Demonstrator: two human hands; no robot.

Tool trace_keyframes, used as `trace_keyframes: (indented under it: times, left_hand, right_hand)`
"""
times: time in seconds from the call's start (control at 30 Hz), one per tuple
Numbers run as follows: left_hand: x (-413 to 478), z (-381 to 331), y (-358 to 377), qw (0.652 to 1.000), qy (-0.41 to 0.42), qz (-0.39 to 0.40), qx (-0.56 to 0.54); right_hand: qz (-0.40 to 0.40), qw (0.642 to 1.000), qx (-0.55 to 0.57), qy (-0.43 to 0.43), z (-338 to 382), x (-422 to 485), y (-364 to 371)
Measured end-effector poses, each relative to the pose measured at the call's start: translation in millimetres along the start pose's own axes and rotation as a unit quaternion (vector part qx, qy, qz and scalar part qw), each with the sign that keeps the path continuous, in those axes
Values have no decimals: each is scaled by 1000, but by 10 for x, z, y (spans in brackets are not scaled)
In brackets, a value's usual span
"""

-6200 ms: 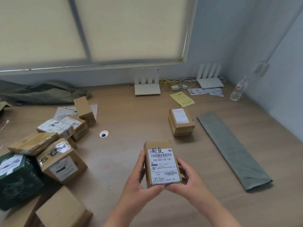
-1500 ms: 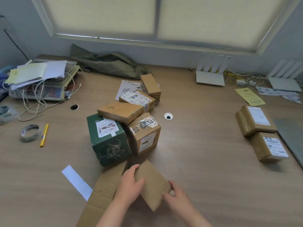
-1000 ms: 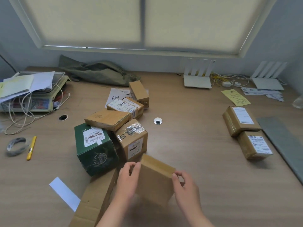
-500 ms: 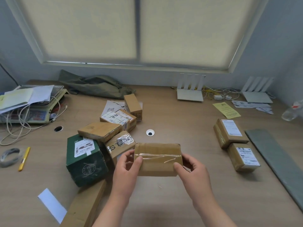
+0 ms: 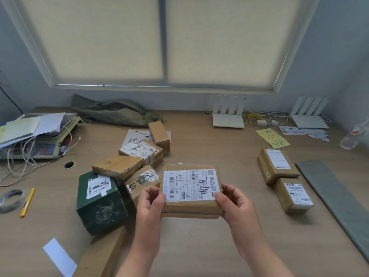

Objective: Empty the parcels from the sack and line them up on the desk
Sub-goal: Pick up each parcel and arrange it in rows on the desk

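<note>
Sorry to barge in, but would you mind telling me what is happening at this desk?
A person is sorting parcels. The left hand and right hand hold a flat brown parcel by its ends above the desk, shipping label facing up. On the right, a far parcel and a near parcel sit one behind the other, beside a folded green cloth. A jumbled heap, with a green box in it, waits on the left. An olive sack lies slumped at the back.
</note>
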State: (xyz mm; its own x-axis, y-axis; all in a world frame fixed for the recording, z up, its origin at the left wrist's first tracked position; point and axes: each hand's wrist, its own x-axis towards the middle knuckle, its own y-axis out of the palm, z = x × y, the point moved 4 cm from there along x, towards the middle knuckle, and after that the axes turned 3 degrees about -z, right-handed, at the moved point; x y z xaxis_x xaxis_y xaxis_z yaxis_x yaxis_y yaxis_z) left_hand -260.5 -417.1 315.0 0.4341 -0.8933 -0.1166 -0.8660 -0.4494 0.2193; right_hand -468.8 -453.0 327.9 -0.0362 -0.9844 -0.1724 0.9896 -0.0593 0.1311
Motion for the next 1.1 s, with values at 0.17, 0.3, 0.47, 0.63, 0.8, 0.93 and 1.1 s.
trace_keyframes:
  times: [0.17, 0.3, 0.47, 0.63, 0.8, 0.93, 1.1]
  left_hand:
    - [7, 22, -8, 999, -5, 48, -21]
    - [69, 10, -61, 997, -11, 82, -5]
    - [165, -6, -21, 997, -10, 77, 27]
    - [52, 131, 178, 998, -33, 45, -9]
    - [-33, 275, 280, 993, -75, 66, -56]
    - [-16, 339, 366, 986, -107, 104, -70]
    - [-70, 383, 507, 984, -111, 128, -54]
  right_hand:
    - [15, 1000, 15, -3, -6, -7, 27]
    - [32, 997, 42, 49, -48, -29, 10]
    - [98, 988, 68, 102, -77, -127, 41]
    - [40, 978, 157, 131, -273, -177, 139]
    - [-32, 976, 167, 134, -404, -273, 174]
    - [-86, 985, 96, 113, -461, -331, 71]
    - [-37, 997, 20, 59, -349, -316, -148]
